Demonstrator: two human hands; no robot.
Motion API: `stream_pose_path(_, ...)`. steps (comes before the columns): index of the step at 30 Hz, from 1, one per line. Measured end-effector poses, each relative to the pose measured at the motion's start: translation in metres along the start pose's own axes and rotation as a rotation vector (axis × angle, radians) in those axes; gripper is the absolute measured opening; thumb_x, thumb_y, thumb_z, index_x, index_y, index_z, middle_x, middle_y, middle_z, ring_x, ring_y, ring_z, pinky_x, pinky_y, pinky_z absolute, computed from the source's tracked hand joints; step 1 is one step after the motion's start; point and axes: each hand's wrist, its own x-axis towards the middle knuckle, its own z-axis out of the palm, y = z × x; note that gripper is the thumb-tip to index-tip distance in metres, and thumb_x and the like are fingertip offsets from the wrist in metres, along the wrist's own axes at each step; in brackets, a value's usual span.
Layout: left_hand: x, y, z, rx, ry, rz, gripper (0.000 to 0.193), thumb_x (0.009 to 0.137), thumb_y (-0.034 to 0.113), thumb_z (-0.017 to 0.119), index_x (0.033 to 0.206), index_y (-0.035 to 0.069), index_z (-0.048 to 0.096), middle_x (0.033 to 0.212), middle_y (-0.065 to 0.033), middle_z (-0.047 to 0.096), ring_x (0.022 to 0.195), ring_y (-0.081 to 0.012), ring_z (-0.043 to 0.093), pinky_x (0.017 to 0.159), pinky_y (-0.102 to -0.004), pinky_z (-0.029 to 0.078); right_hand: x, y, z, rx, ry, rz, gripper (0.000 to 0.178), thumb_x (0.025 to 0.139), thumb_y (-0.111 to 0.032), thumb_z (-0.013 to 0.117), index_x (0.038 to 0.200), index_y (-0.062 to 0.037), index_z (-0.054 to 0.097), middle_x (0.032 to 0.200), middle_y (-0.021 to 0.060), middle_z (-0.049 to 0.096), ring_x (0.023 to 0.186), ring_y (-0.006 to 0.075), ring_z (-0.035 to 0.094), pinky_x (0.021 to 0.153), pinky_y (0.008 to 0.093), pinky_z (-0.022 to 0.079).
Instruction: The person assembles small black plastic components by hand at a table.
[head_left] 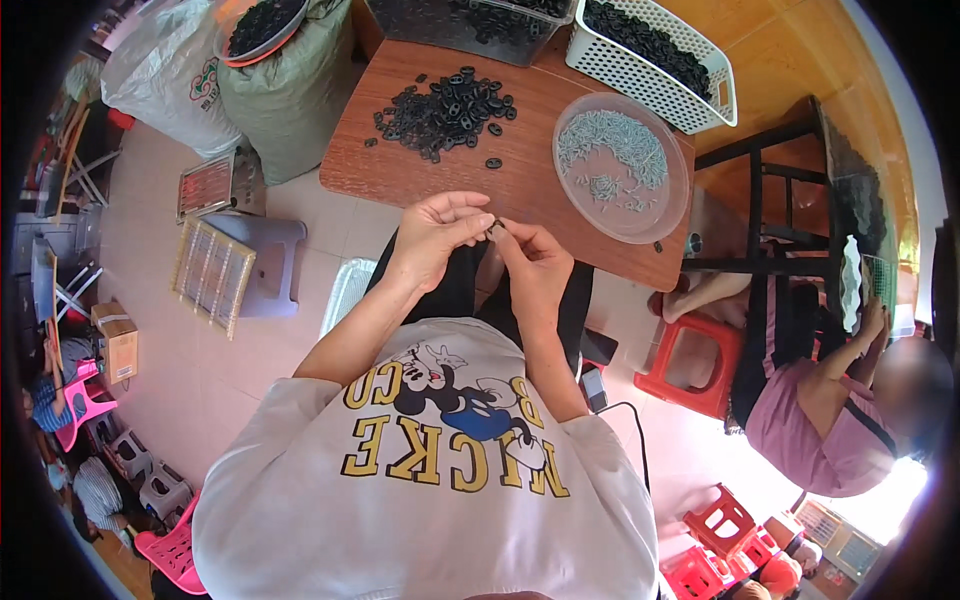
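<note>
From here, the left hand (432, 240) and right hand (540, 265) meet, their fingertips pinching a small dark piece (494, 229) between them, perhaps a black oval link like the heap (450, 112) just beyond the fingers.

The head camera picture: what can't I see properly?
In the head view:
Small dark piece between left hand and right hand: fingertips cover most of it.
Clear bin: cut off by the picture's top edge.
Silvery pieces in the round bowl: too small to tell their exact shape.
Co-worker's face: blurred.
</note>
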Motion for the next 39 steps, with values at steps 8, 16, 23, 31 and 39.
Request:
stream_pose_path(8,0.005,0.0,-0.006,0.026,-0.072,-0.106,0.029,0.083,0.004,0.066,0.111,-0.003,0.06,0.088,-0.0082,0.067,0.073,-0.0092,0.06,0.064,-0.0207,0.048,0.001,0.01,-0.002,-0.01,0.004,-0.001,0.013,0.081,-0.007,0.068,0.091,0.0014,0.068,0.064,-0.0022,0.059,0.054,0.0012,0.048,0.047,0.0161,0.034)
stream_pose_path(16,0.071,0.002,-0.001,1.048,0.039,0.556,0.027,0.081,0.008,0.065,0.105,-0.003,0.062,0.084,-0.0114,0.061,0.078,-0.0231,0.059,0.069,-0.0327,0.047,0.014,0.001,-0.018,0.194,0.085,-0.05,0.012,0.08,-0.001,0.066,0.091,0.0034,0.067,0.077,0.0033,0.064,0.064,0.0059,0.054,0.061,0.0178,0.041)
stream_pose_path(23,0.091,-0.012,-0.009,1.318,-0.015,0.736,0.02,0.08,0.005,0.064,0.098,-0.003,0.064,0.084,-0.0155,0.055,0.083,-0.0313,0.056,0.074,-0.0371,0.045,0.013,0.002,-0.024,0.204,0.075,-0.026,0.011,0.082,-0.004,0.066,0.091,0.0015,0.067,0.077,0.0002,0.063,0.065,0.0049,0.054,0.062,0.017,0.042)
stream_pose_path(31,0.054,0.007,0.0,0.255,-0.069,-0.001,0.02,0.084,0.004,0.063,0.103,-0.002,0.064,0.09,-0.0094,0.066,0.077,-0.0168,0.064,0.068,-0.0272,0.053,0.031,0.003,-0.023,0.307,-0.104,-0.063,0.013,0.083,0.001,0.063,0.096,0.0013,0.064,0.1,0.0073,0.065,0.089,0.0098,0.059,0.079,0.0221,0.046)
stream_pose_path(39,0.032,0.013,0.0,-0.164,-0.158,-0.104,0.024,0.089,0.004,0.057,0.111,-0.006,0.058,0.106,-0.0148,0.063,0.096,-0.0196,0.063,0.083,-0.0284,0.053,0.019,-0.009,-0.004,0.09,-0.226,-0.136,0.012,0.084,0.002,0.06,0.096,0.002,0.063,0.116,0.0097,0.061,0.105,0.0145,0.057,0.089,0.0261,0.046)
